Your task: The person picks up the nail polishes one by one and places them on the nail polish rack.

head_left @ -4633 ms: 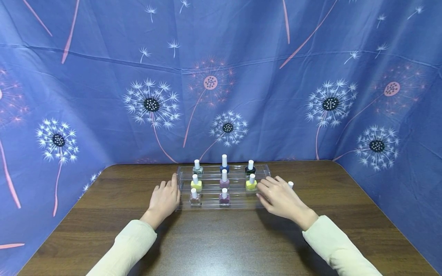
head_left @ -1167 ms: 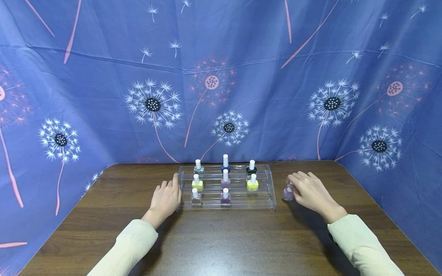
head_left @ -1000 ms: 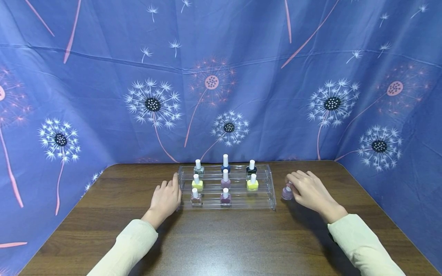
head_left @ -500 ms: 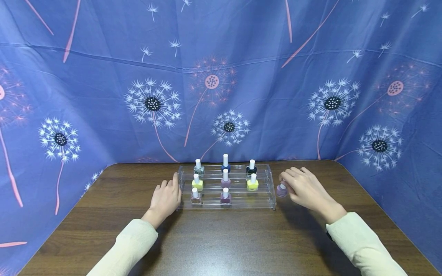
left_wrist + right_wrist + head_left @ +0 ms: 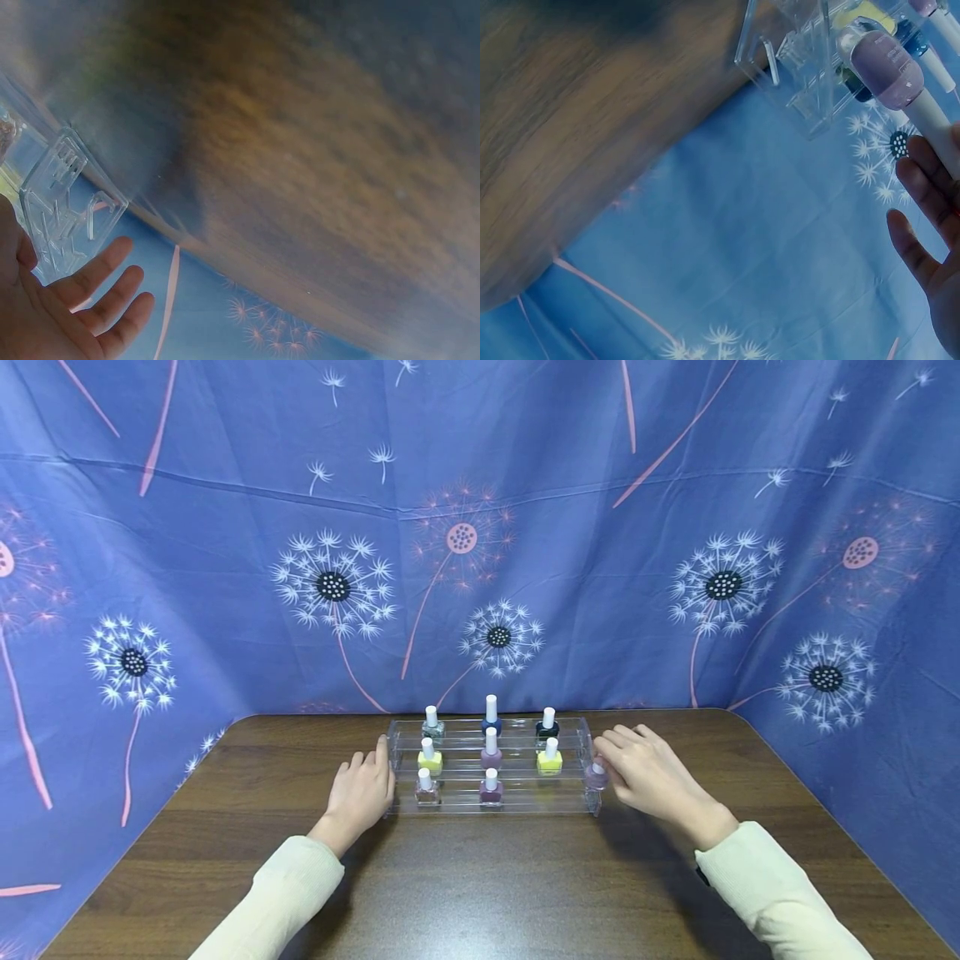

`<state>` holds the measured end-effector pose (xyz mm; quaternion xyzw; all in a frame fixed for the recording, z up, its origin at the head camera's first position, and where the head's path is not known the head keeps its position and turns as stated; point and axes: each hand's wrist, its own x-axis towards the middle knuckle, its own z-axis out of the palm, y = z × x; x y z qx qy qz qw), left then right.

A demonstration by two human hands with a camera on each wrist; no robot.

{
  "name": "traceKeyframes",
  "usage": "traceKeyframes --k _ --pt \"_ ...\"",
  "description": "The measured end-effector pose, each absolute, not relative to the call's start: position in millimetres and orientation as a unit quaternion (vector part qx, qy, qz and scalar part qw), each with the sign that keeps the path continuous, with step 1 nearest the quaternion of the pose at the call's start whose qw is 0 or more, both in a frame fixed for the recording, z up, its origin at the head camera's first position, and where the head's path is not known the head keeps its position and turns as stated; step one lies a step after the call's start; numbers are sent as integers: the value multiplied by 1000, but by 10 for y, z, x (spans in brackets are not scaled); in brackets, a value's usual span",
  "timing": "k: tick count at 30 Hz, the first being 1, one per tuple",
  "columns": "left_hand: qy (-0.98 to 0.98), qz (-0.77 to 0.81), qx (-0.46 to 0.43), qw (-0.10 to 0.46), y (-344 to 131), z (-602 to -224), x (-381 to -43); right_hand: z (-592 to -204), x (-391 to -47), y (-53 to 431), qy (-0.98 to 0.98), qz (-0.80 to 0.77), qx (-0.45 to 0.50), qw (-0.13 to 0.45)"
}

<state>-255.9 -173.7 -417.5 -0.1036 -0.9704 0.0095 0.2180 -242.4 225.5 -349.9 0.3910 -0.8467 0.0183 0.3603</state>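
Note:
A clear acrylic stepped rack (image 5: 517, 811) stands on the wooden table. My left hand (image 5: 358, 793) rests against its left end with fingers loosely extended; the left wrist view shows the spread fingers beside the rack's clear side panel (image 5: 64, 214). By its white cap, my right hand (image 5: 648, 777) pinches a light purple nail polish bottle (image 5: 596, 778) at the rack's right end. In the right wrist view the held bottle (image 5: 885, 69) hangs tilted, apart from the table. Standing on the front step are a pinkish clear bottle (image 5: 427, 792) and a purple bottle (image 5: 491, 792).
On the middle step are two yellow bottles (image 5: 430, 762) (image 5: 550, 762) and a mauve one (image 5: 491, 760). Greenish (image 5: 432, 728), blue (image 5: 491, 725) and black (image 5: 547, 728) bottles line the back step. A blue dandelion-print cloth (image 5: 585, 635) hangs behind the table (image 5: 480, 885).
My right hand moved from the rack's right end to the purple bottle on the table, took it by its cap, and brought it left to the rack's right end. My left hand stayed put.

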Motion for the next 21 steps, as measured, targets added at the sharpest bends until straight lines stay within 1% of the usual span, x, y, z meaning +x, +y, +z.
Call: traceKeyframes --k 8,13,21 --pt "-972 11 -103 209 -1737 -4166 -2557 -3540 -2456 2165 -837 25 402 370" --pt "-972 9 -103 209 -1736 -4165 -2556 -3581 -2467 2095 -843 28 401 357" --pt "-976 12 -100 194 -1732 -4159 -2552 -3669 -2502 1991 -848 23 400 347"
